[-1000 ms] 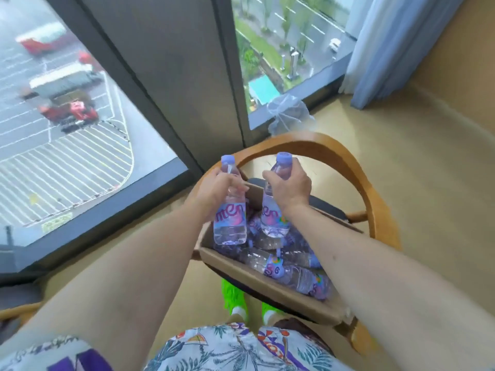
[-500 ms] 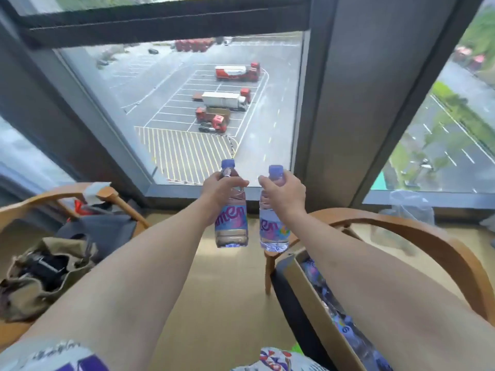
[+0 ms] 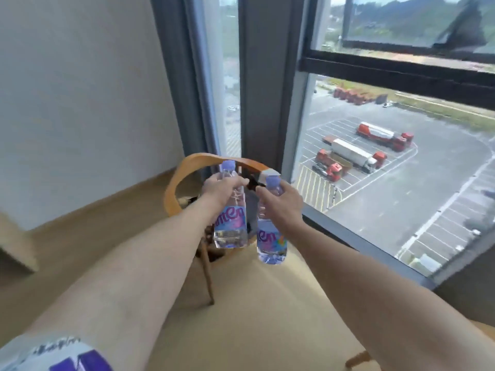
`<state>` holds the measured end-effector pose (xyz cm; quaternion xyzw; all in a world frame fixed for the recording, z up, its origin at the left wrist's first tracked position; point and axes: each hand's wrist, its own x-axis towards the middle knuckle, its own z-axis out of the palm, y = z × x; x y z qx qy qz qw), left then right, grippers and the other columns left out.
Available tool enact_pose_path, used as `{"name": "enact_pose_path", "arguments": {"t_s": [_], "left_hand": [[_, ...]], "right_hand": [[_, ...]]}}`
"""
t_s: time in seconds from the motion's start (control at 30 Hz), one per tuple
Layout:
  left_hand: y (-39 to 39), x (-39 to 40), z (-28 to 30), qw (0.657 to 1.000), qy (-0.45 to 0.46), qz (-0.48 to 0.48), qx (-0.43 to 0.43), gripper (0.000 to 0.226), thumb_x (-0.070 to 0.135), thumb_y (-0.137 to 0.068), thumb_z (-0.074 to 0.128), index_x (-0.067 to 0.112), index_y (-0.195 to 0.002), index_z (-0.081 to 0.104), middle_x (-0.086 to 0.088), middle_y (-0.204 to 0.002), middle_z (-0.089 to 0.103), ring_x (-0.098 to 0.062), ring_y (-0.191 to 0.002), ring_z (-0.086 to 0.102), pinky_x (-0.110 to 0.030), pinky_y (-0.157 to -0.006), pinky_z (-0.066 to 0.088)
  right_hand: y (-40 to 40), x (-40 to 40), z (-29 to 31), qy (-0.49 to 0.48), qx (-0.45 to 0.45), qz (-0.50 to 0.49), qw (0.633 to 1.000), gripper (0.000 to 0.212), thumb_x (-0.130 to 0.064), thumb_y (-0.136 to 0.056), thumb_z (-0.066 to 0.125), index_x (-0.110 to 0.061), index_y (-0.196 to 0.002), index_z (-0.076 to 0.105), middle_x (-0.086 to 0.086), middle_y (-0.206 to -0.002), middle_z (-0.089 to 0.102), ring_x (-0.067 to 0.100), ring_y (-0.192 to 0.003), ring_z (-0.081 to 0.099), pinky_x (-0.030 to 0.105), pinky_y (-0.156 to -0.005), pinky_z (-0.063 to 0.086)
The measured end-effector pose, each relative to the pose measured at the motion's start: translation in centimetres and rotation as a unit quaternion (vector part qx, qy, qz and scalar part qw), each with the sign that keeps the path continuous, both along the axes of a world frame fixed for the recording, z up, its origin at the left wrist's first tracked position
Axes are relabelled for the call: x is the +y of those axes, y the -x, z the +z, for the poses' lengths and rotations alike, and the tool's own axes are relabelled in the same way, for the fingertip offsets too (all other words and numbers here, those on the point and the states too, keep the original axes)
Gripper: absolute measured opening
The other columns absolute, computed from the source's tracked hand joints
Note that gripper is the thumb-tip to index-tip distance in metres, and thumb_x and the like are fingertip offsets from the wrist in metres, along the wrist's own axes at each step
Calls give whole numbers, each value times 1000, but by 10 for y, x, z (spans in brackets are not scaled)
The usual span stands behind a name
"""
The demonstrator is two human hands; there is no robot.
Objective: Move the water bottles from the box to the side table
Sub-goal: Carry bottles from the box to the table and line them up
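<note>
We hold two clear plastic water bottles with purple caps up in the air, side by side. Our left grip [image 3: 223,188] wraps around the neck of the left bottle [image 3: 230,223]. Our right grip [image 3: 281,202] wraps around the right bottle [image 3: 271,241]. Just behind both grips stands a curved wooden chair [image 3: 176,183], and past it a big window [image 3: 375,156].

A pale wood-look floor [image 3: 254,317] fills the near and middle part of the view. On it, toward the far side by the window, stands a wooden chair [image 3: 176,183] with a curved backrest and slanted legs. At the far left edge a light wooden furniture piece [image 3: 16,247] rests on the floor.
</note>
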<state>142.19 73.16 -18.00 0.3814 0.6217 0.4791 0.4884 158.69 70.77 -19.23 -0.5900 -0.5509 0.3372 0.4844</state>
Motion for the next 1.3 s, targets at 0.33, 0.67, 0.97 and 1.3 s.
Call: {"name": "enact_pose_path", "arguments": {"t_s": [0.33, 0.67, 0.97, 1.3], "left_hand": [[293, -142, 0, 956, 16, 293, -9, 42, 38, -52, 89, 20, -86, 73, -7, -79, 76, -27, -63, 74, -39, -67, 61], [503, -242, -5, 868, -14, 496, -18, 33, 24, -64, 89, 24, -92, 72, 1, -72, 76, -20, -58, 73, -26, -51, 54], [674, -297, 11, 794, 25, 607, -1, 37, 33, -59, 89, 22, -87, 68, 0, -70, 73, -19, -54, 69, -29, -57, 55], [835, -361, -7, 753, 26, 658, -15, 50, 44, -47, 87, 22, -88, 68, -2, -80, 77, -27, -72, 74, -53, -89, 61]], "right_hand": [[305, -34, -3, 64, 26, 282, 957, 25, -45, -70, 71, -22, -77, 66, -6, -69, 72, 17, -73, 74, 49, -78, 61], [579, -84, -19, 83, 15, 500, 862, 24, -46, -68, 67, -23, -73, 66, -13, -67, 72, 10, -70, 71, 35, -73, 58], [790, -114, -2, 90, 7, 601, 794, 29, -50, -72, 71, -22, -77, 68, -21, -68, 70, 2, -66, 66, 30, -67, 53], [972, -177, -8, 94, -20, 661, 745, 24, -47, -72, 68, -24, -80, 68, -16, -65, 71, 17, -70, 72, 48, -80, 61]]}}
